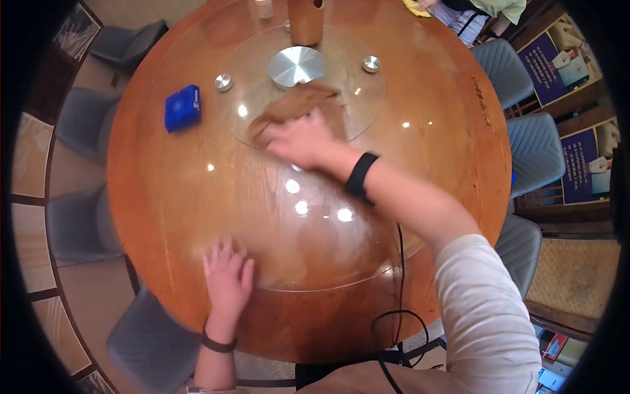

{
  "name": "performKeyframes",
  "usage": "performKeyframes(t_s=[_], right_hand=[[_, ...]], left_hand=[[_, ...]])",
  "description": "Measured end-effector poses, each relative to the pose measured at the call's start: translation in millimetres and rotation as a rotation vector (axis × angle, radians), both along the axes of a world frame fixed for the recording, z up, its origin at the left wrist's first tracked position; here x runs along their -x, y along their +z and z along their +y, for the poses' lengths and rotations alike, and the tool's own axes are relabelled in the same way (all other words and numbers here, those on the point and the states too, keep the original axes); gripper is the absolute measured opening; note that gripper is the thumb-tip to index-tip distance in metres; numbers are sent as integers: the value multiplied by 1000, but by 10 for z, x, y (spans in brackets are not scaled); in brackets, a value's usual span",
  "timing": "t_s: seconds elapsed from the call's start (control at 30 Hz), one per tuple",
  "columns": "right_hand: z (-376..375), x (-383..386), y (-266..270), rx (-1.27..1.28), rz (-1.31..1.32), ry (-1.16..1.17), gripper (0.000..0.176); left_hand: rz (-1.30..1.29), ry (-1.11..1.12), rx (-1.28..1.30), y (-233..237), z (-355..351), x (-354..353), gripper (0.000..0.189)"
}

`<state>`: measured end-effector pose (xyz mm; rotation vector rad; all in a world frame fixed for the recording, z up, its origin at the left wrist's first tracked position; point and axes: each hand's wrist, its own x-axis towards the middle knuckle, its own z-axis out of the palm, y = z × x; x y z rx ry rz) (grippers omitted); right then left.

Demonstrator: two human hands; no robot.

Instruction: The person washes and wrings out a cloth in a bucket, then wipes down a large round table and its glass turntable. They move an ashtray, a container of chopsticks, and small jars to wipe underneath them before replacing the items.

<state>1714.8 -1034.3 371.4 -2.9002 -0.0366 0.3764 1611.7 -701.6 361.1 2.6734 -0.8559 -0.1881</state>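
My right hand point(305, 141) is on a brown cloth point(295, 105), pressing it against the glass turntable point(367, 105) in the middle of the round wooden table point(157, 217). Its fingers are curled into the cloth and a little blurred. Just beyond the cloth is a shiny round metal disc point(295, 65). My left hand point(228, 272) rests on the near left part of the table with its fingers stretched out, holding nothing.
A blue box point(182, 108) sits on the table's left. Small metal discs point(224, 82) and a brown container point(306, 23) lie farther back. Grey chairs point(535, 151) ring the table. A black cable point(401, 276) hangs near my body. Another person point(482, 13) is at the far right.
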Motion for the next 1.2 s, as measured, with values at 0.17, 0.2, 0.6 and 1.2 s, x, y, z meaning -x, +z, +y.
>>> performKeyframes(t_s=[0.17, 0.2, 0.6, 1.2], right_hand=[[-1468, 5, -128, 137, -91, -540, 61], [-1691, 82, -226, 191, -100, -560, 66], [-1496, 660, -205, 235, 25, -401, 75], [342, 1532, -141, -79, -79, 297, 54]], left_hand=[[-20, 91, -51, -15, 282, -325, 28], [-37, 105, -64, 27, 283, -314, 29], [112, -239, 22, 191, -18, 412, 47], [172, -230, 224, 508, -544, 390, 23]])
